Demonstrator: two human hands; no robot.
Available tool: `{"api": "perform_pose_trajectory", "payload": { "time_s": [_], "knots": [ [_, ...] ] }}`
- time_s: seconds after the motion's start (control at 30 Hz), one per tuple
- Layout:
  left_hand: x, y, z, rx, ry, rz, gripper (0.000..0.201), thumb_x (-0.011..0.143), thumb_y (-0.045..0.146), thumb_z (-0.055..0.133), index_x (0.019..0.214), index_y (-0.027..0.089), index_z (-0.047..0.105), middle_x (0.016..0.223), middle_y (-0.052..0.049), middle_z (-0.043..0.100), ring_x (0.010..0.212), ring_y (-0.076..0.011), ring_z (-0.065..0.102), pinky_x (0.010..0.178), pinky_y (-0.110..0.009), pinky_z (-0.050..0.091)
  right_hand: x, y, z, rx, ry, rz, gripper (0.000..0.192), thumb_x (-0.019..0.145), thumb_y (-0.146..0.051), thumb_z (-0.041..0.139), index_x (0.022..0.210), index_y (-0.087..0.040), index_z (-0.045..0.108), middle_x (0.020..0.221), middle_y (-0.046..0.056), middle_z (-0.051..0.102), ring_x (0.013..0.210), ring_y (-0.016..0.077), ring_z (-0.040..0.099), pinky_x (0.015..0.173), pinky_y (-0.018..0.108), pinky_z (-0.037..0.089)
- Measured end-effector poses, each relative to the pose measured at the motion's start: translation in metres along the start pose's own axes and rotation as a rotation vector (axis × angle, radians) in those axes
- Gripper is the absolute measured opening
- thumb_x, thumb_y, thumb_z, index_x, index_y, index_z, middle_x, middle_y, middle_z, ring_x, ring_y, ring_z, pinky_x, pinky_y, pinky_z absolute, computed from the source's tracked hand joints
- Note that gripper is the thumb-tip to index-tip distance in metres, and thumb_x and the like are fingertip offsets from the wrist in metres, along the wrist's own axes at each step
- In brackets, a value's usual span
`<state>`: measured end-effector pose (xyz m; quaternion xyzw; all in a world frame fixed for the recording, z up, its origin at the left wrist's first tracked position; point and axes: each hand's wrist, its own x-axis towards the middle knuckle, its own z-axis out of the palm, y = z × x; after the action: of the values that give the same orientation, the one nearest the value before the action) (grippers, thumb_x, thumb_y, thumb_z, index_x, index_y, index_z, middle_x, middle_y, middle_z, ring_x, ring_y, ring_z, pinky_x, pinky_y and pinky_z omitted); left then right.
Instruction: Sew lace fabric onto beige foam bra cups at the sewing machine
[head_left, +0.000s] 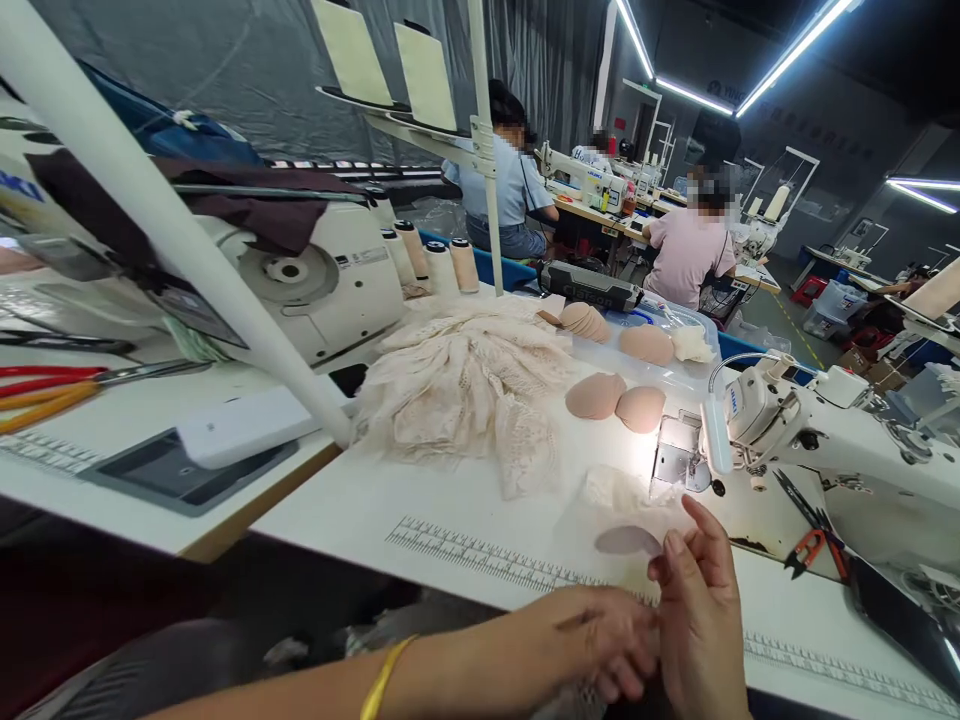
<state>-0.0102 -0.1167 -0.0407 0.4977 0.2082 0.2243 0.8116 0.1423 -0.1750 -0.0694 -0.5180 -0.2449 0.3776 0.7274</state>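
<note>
Head view: at the worktop's near edge, left hand and right hand, fingers closed, grip pale lace; likely aligning it, next feeding toward the sewing machine.

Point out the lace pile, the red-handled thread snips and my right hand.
lace pile [469, 385], head view, middle of the heap
red-handled thread snips [814, 545], head view, red handle
right hand [701, 620], head view, back of hand
</note>
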Motion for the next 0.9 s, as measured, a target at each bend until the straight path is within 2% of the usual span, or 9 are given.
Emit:
{"api": "perform_pose_trajectory", "payload": {
  "time_s": [0.13, 0.2, 0.33, 0.4, 0.5, 0.63, 0.73, 0.8, 0.9],
  "knots": [
    [0.028, 0.004, -0.001, -0.368, 0.189, 0.037, 0.034, 0.08, 0.046, 0.081, 0.091, 0.016, 0.072, 0.089, -0.007, 0.072, 0.081, -0.0195, 0.066, 0.075, -0.03, 0.053, -0.026, 0.02, -0.012, -0.218, -0.049, -0.087, 0.037, 0.085, -0.047, 0.076, 0.119, -0.032, 0.072, 0.078, -0.003, 0.06, 0.072, 0.0154, 0.061, 0.072, 0.029, 0.055],
    [0.037, 0.009, -0.008, -0.415, 0.265, 0.047, 0.033, 0.07, 0.034, 0.09, 0.091, 0.016, 0.073, 0.09, -0.006, 0.073, 0.08, -0.0179, 0.066, 0.076, -0.027, 0.053, -0.028, 0.017, -0.016, -0.363, -0.092, -0.117, 0.036, 0.088, -0.048, 0.073, 0.119, -0.031, 0.073, 0.091, 0.002, 0.069, 0.087, 0.0203, 0.066, 0.085, 0.034, 0.055],
    [0.035, 0.014, -0.009, -0.314, 0.085, -0.026, 0.039, 0.066, 0.034, 0.093, 0.093, 0.012, 0.076, 0.092, -0.008, 0.075, 0.082, -0.0193, 0.067, 0.077, -0.027, 0.051, -0.003, -0.008, -0.018, -0.488, -0.2, -0.081, 0.05, 0.088, -0.058, 0.068, 0.131, -0.032, 0.068, 0.137, 0.006, 0.063, 0.13, 0.0296, 0.054, 0.11, 0.044, 0.044],
    [0.029, 0.015, -0.007, -0.299, -0.034, -0.078, 0.04, 0.067, 0.035, 0.092, 0.094, 0.011, 0.077, 0.092, -0.009, 0.075, 0.083, -0.0207, 0.068, 0.077, -0.027, 0.051, 0.013, -0.018, -0.02, -0.389, -0.21, 0.067, 0.064, 0.088, -0.066, 0.064, 0.142, -0.031, 0.059, 0.129, 0.008, 0.067, 0.122, 0.0298, 0.06, 0.102, 0.045, 0.05],
    [0.027, 0.016, -0.008, -0.314, -0.038, -0.026, 0.044, 0.073, 0.036, 0.089, 0.107, 0.012, 0.076, 0.099, -0.011, 0.075, 0.089, -0.0222, 0.069, 0.081, -0.028, 0.051, 0.021, -0.02, -0.021, -0.131, -0.22, 0.251, 0.077, 0.089, -0.076, 0.054, 0.153, -0.033, 0.043, 0.113, 0.008, 0.072, 0.1, 0.0276, 0.069, 0.083, 0.042, 0.057],
    [0.033, 0.014, -0.01, -0.314, 0.017, 0.029, 0.046, 0.074, 0.035, 0.087, 0.113, 0.014, 0.075, 0.103, -0.012, 0.075, 0.094, -0.0231, 0.069, 0.084, -0.029, 0.052, 0.016, -0.012, -0.02, -0.113, -0.226, 0.164, 0.086, 0.077, -0.066, 0.076, 0.15, -0.035, 0.043, 0.126, 0.008, 0.066, 0.102, 0.0252, 0.067, 0.082, 0.036, 0.056],
    [0.033, 0.011, -0.007, -0.324, -0.104, -0.077, 0.041, 0.071, 0.033, 0.089, 0.104, 0.012, 0.077, 0.096, -0.01, 0.075, 0.088, -0.0207, 0.069, 0.078, -0.026, 0.052, 0.025, -0.012, -0.02, -0.168, -0.236, 0.15, 0.056, 0.075, -0.056, 0.083, 0.119, -0.028, 0.063, 0.101, 0.003, 0.07, 0.084, 0.0205, 0.066, 0.075, 0.033, 0.055],
    [0.031, 0.011, -0.006, -0.367, -0.186, -0.122, 0.043, 0.071, 0.032, 0.089, 0.107, 0.012, 0.077, 0.099, -0.011, 0.075, 0.088, -0.0198, 0.069, 0.078, -0.025, 0.052, 0.036, -0.015, -0.025, -0.146, -0.172, 0.148, 0.04, 0.078, -0.056, 0.08, 0.097, -0.025, 0.063, 0.082, -0.002, 0.067, 0.072, 0.0173, 0.062, 0.069, 0.03, 0.053],
    [0.029, 0.015, -0.009, -0.406, -0.126, -0.031, 0.051, 0.074, 0.031, 0.088, 0.121, 0.017, 0.073, 0.111, -0.012, 0.074, 0.1, -0.021, 0.069, 0.086, -0.026, 0.051, 0.042, -0.016, -0.035, -0.12, -0.052, 0.15, 0.044, 0.08, -0.061, 0.076, 0.106, -0.028, 0.062, 0.078, -0.004, 0.066, 0.066, 0.0165, 0.061, 0.062, 0.027, 0.05]
  ]
}}
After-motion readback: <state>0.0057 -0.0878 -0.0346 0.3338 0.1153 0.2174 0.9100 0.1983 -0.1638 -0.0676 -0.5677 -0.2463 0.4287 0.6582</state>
